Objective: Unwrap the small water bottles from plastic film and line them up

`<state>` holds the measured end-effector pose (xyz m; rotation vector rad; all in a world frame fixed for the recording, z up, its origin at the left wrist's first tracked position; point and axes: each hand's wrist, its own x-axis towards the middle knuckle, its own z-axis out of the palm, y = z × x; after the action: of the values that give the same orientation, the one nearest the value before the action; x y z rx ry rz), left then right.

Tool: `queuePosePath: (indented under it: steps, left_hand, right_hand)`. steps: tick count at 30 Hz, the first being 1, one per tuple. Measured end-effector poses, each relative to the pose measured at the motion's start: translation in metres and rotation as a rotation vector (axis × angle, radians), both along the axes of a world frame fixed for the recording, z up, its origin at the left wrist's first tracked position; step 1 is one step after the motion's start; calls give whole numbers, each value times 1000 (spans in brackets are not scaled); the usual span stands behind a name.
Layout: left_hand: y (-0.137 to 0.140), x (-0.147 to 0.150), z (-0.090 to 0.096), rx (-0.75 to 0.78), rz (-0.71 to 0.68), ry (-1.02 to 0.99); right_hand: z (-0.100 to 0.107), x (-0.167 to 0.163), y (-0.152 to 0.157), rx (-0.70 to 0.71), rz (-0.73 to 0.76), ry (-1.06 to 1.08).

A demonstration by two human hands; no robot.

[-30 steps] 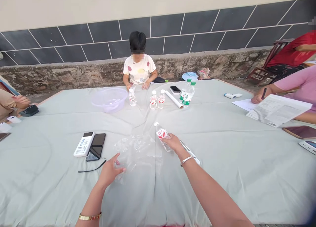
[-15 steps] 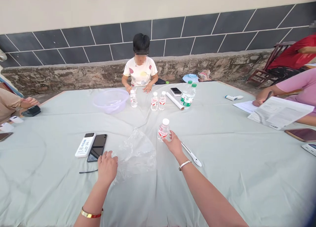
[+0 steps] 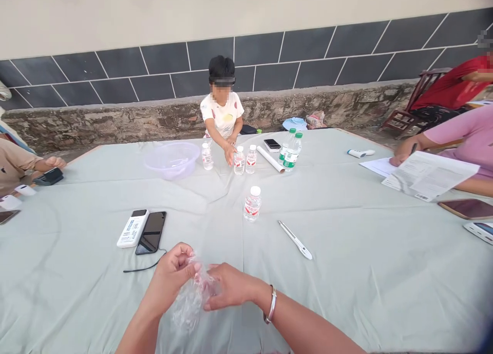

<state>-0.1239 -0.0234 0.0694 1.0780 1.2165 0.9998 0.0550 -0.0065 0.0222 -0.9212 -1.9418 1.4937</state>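
A crumpled clear plastic bag (image 3: 188, 308) is bunched up above the near part of the table. My left hand (image 3: 175, 272) pinches its upper part between thumb and fingers. From the right, my right hand (image 3: 231, 287) curls its thumb and fingers around the side of the same bag. Beyond my hands, a small water bottle (image 3: 252, 205) with a white cap and red label stands upright, touched by neither hand. A white utility knife (image 3: 295, 239) lies to the right of it. On the left, a white power bank (image 3: 133, 229) and a black phone (image 3: 151, 233) lie side by side.
Across the table a person's hand (image 3: 230, 155) is beside several small bottles (image 3: 239, 160). A purple basin (image 3: 171, 161), a paper roll (image 3: 270, 159) and green-capped bottles (image 3: 292, 152) are also there. At right, another person holds a pen over papers (image 3: 429, 174).
My right hand has let go of the small bottle and moved to the plastic bag. The bag, spread flat before, is now gathered up. The person opposite has reached toward the far bottles.
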Motion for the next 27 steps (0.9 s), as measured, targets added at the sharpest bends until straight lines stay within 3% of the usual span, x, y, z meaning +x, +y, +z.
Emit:
queuePosePath:
  steps: [2,4,6,8,10,12,15,17,19,21,23,25,27]
  left_hand:
    - [4,-5,-8,-70,164,-190]
    - [10,-4,-18,-108,359,-337]
    - [15,1,-27,-92,558,-427]
    - [20,6,-35,-14,730,-403]
    - [22,10,-43,103,813,-179]
    - [22,13,-51,226,722,167]
    - [16,13,-63,282,313,479]
    - [10,14,-65,188,43,400]
    - [4,17,-62,40,-128,129]
    - [2,21,-56,-56,-120,-204]
    - [4,28,-51,-51,31,-387]
    - [7,33,-49,25,154,-316]
    - [8,38,-52,162,164,-54]
  right_hand:
    - [-14,0,-9,-77,90,-51]
    - [-24,0,-16,-119,18,-82]
    - [-29,0,-22,-35,-102,-123]
    - [-30,0,-27,90,-201,-166]
    - [-28,1,-32,147,-230,-220]
    - [-20,4,-35,160,-192,-290]
    - [-4,15,-27,201,-202,-306]
    - [4,23,-14,181,-370,-218]
    - [5,27,-2,109,-568,-105]
    - [-1,24,3,18,-643,-3]
    - [-11,15,-1,-101,-581,92]
    - [-17,5,-11,-281,-499,214]
    - [-17,-1,-19,-526,-469,387]
